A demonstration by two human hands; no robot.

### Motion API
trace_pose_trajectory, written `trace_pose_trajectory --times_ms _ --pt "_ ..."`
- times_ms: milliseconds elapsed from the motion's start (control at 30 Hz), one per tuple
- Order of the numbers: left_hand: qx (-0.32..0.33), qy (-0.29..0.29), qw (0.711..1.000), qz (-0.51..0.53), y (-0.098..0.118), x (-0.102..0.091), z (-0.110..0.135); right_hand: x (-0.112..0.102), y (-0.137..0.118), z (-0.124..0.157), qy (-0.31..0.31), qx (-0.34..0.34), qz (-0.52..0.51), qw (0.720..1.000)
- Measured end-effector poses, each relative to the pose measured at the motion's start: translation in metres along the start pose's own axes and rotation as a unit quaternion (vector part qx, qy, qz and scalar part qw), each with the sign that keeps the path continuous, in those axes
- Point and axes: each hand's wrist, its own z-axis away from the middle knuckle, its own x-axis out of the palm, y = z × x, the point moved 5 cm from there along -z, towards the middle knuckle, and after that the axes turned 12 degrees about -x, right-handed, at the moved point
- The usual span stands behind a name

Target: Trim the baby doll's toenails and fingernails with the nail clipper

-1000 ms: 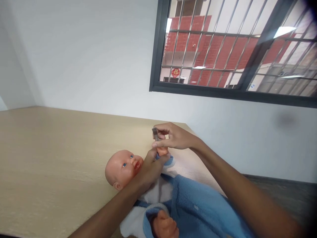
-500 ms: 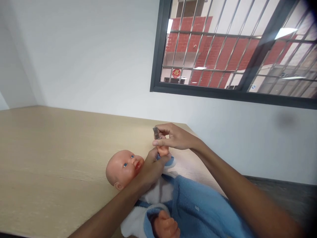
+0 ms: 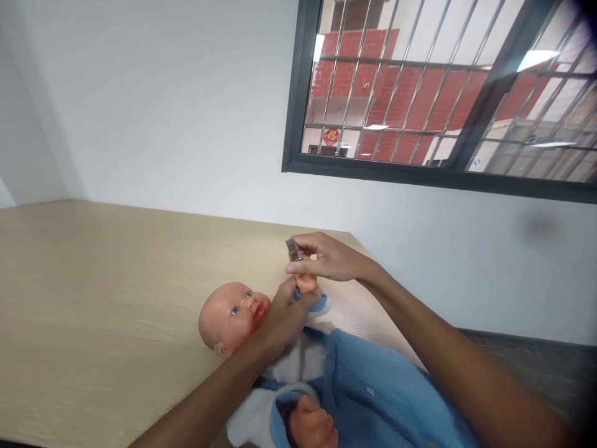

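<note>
Close to the middle of the frame, the two hands meet over one small spot. The right hand [image 3: 326,256], coming in from the lower right, pinches a small metal nail clipper [image 3: 292,250] between thumb and fingers, its lever end angled up toward the upper left. The left hand [image 3: 291,311], reaching up from the lower left, is closed around the wrist of the doll's raised hand [image 3: 306,284], thumb on one side and fingers on the other. The clipper sits right at the top of that raised hand; whether its cutting end touches the doll's fingers I cannot tell, since the right hand covers it.

Just below, a blue cuff [image 3: 318,304] circles the doll's wrist. The doll [image 3: 233,317] lies on its back at bottom centre, its bald head to the left of the left hand, blue eyes open. Its outfit is white fleece [image 3: 298,362] at the chest and blue [image 3: 368,379] farther down, partly behind the left forearm. The doll's other hand [image 3: 313,423] pokes from a blue-lined sleeve at the bottom edge.

A pale wooden surface [image 3: 112,286] spreads across the lower left. Behind it rises a white wall [image 3: 163,106], with a dark-framed, barred window [image 3: 291,118] at upper right and dark floor [image 3: 527,367] at lower right.
</note>
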Motion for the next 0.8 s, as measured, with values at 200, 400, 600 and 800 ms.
trace_pose_trajectory --times_ms 200,400,600,800 --pt "-0.007 0.000 1.000 -0.004 0.000 0.000 0.000 -0.001 -0.002 -0.001 -0.001 0.008 0.002 1.000" --pt "-0.015 0.020 1.000 -0.011 -0.004 -0.002 -0.001 0.001 -0.010 -0.003 0.005 -0.016 0.040 0.999" --pt "-0.036 0.019 0.999 -0.009 -0.005 -0.002 -0.001 0.003 -0.017 -0.005 -0.012 -0.034 0.053 0.998" --pt "-0.044 0.025 0.999 -0.006 -0.006 -0.003 -0.001 0.001 -0.013 -0.004 0.002 -0.012 0.090 0.996"
